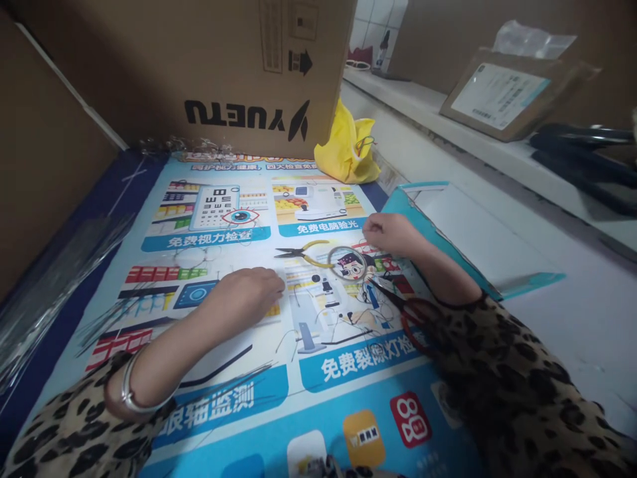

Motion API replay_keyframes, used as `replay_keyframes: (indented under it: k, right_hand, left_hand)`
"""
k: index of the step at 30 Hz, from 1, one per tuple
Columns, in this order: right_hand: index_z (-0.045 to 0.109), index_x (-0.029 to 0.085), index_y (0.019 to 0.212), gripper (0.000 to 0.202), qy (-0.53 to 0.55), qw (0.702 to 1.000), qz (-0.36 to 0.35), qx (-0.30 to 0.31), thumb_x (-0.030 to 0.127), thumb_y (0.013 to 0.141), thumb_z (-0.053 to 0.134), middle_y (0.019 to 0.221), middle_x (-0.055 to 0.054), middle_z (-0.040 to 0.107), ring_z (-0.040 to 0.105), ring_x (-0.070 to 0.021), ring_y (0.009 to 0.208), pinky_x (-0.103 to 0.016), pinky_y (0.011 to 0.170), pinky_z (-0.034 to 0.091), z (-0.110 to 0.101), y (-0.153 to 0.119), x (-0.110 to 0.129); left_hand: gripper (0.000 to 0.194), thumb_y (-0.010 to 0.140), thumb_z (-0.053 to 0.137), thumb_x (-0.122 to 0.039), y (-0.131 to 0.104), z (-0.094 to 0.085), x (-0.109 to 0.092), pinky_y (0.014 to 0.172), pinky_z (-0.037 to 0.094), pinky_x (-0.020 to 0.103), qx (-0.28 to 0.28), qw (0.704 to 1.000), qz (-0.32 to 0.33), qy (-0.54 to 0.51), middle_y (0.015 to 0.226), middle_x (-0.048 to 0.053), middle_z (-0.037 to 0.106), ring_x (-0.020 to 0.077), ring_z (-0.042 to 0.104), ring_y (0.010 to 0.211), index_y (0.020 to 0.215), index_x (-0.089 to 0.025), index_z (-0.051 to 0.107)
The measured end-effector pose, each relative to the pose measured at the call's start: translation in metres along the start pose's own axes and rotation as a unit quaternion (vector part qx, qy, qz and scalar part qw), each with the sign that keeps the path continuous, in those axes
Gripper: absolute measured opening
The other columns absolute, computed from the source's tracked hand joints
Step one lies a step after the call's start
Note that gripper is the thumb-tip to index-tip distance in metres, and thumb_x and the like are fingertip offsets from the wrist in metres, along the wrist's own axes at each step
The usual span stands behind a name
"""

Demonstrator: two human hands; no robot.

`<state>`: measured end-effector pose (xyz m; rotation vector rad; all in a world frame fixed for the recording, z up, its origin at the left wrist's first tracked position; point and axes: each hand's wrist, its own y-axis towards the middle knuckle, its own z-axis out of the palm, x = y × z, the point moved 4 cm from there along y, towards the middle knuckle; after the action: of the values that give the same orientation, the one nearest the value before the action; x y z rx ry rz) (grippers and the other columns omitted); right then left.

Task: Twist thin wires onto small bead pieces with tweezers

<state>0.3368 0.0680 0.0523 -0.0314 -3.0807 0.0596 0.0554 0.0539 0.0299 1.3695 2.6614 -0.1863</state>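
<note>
My left hand (pixel 251 292) is over the printed poster sheet (pixel 209 435), its fingers curled together and the tips mostly hidden. My right hand (pixel 385 234) is closed near the sheet's right edge; what it pinches, if anything, is too small to make out. Between the hands lie pliers (pixel 301 253) with yellow handles and dark jaws pointing left. A pale ring-shaped coil (pixel 348 263) touches their handle end. Dark-bladed scissors (pixel 411 312) with red handles lie below my right hand, partly behind the sleeve. Thin wire-like strands (pixel 243 378) are scattered over the sheet.
A large cardboard box (pixel 239 73) stands at the back. Beside it sits a crumpled yellow bag (pixel 348 149). An open teal-edged box (pixel 478 226) lies at the right, below a ledge with a labelled parcel (pixel 497 93). Clear plastic (pixel 54 299) lies left.
</note>
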Motion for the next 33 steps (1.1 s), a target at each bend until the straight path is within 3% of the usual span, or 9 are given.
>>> replay_keyframes:
  k: [2, 4, 7, 10, 13, 16, 23, 29, 33]
  right_hand:
    - [0.057, 0.017, 0.081, 0.013, 0.291, 0.955, -0.013, 0.059, 0.027, 0.078, 0.050, 0.066, -0.001, 0.063, 0.053, -0.0101, 0.055, -0.021, 0.051, 0.040, -0.001, -0.012, 0.018]
    - [0.056, 0.017, 0.073, 0.011, 0.491, 0.853, -0.060, 0.163, 0.028, 0.073, 0.059, 0.064, 0.001, 0.061, 0.048, -0.0070, 0.048, -0.021, 0.046, 0.037, 0.001, -0.026, 0.047]
    - [0.059, 0.016, 0.072, 0.008, 0.585, 0.752, -0.098, 0.287, 0.021, 0.068, 0.064, 0.063, 0.002, 0.062, 0.046, -0.0048, 0.045, -0.019, 0.044, 0.036, 0.006, -0.044, 0.090]
    - [0.059, 0.015, 0.071, 0.005, 0.602, 0.721, -0.120, 0.321, 0.018, 0.069, 0.063, 0.061, 0.003, 0.060, 0.049, -0.0046, 0.046, -0.019, 0.045, 0.038, 0.011, -0.049, 0.116]
    - [0.059, 0.015, 0.071, 0.005, 0.629, 0.708, -0.119, 0.299, 0.018, 0.069, 0.063, 0.058, 0.004, 0.057, 0.048, -0.0043, 0.046, -0.019, 0.045, 0.037, 0.016, -0.045, 0.121]
    - [0.060, 0.015, 0.070, 0.006, 0.634, 0.719, -0.096, 0.268, 0.019, 0.067, 0.064, 0.056, 0.005, 0.054, 0.046, -0.0042, 0.047, -0.019, 0.047, 0.037, 0.020, -0.040, 0.117]
    - [0.066, 0.015, 0.070, 0.012, 0.504, 0.833, -0.064, 0.221, 0.026, 0.065, 0.067, 0.057, 0.003, 0.055, 0.046, -0.0059, 0.053, -0.020, 0.049, 0.036, 0.022, -0.040, 0.116]
    - [0.066, 0.019, 0.074, 0.013, 0.549, 0.813, -0.057, 0.185, 0.029, 0.066, 0.068, 0.058, 0.004, 0.058, 0.051, -0.0076, 0.051, -0.022, 0.049, 0.041, 0.032, -0.042, 0.120]
    - [0.061, 0.019, 0.071, 0.014, 0.602, 0.784, -0.029, 0.150, 0.030, 0.067, 0.070, 0.051, 0.004, 0.058, 0.053, -0.0079, 0.048, -0.022, 0.048, 0.042, 0.037, -0.043, 0.125]
  left_hand:
    - [0.022, 0.089, 0.042, -0.026, -0.001, -0.003, 0.001, 0.079, 0.047, 0.034, -0.056, 0.996, -0.019, -0.063, 0.100, 0.006, 0.065, 0.0214, 0.060, 0.093, 0.098, -0.019, 0.062]
    - [0.025, 0.088, 0.045, -0.027, -0.002, -0.010, 0.000, 0.083, 0.047, 0.033, -0.128, 0.982, -0.019, -0.141, 0.110, 0.006, 0.063, 0.0195, 0.058, 0.100, 0.108, -0.020, 0.059]
    - [0.031, 0.089, 0.046, -0.025, -0.006, -0.021, -0.007, 0.091, 0.044, 0.032, -0.205, 0.953, 0.016, -0.224, 0.117, 0.008, 0.060, 0.0177, 0.054, 0.109, 0.117, -0.019, 0.055]
    - [0.026, 0.090, 0.045, -0.025, -0.005, -0.024, -0.015, 0.089, 0.045, 0.029, -0.166, 0.942, 0.067, -0.283, 0.108, 0.005, 0.065, 0.0151, 0.058, 0.102, 0.111, -0.021, 0.060]
    - [0.023, 0.090, 0.046, -0.024, -0.004, -0.022, -0.014, 0.080, 0.047, 0.025, -0.121, 0.939, 0.067, -0.314, 0.092, 0.002, 0.069, 0.0120, 0.061, 0.086, 0.101, -0.020, 0.065]
    - [0.024, 0.089, 0.046, -0.022, -0.004, -0.020, -0.010, 0.078, 0.046, 0.026, -0.123, 0.950, 0.055, -0.281, 0.091, 0.004, 0.066, 0.0138, 0.059, 0.088, 0.101, -0.019, 0.066]
    - [0.019, 0.083, 0.052, -0.017, -0.002, -0.013, -0.008, 0.076, 0.044, 0.026, -0.102, 0.956, 0.001, -0.276, 0.088, 0.001, 0.069, 0.0141, 0.061, 0.083, 0.093, -0.021, 0.068]
    - [0.013, 0.080, 0.054, -0.022, -0.002, -0.014, -0.005, 0.065, 0.041, 0.024, -0.085, 0.945, -0.080, -0.304, 0.074, -0.001, 0.067, 0.0133, 0.059, 0.070, 0.077, -0.019, 0.066]
    - [0.013, 0.079, 0.055, -0.027, -0.003, -0.007, -0.002, 0.054, 0.039, 0.022, -0.090, 0.876, -0.162, -0.445, 0.059, -0.003, 0.058, 0.0094, 0.052, 0.053, 0.071, -0.017, 0.059]
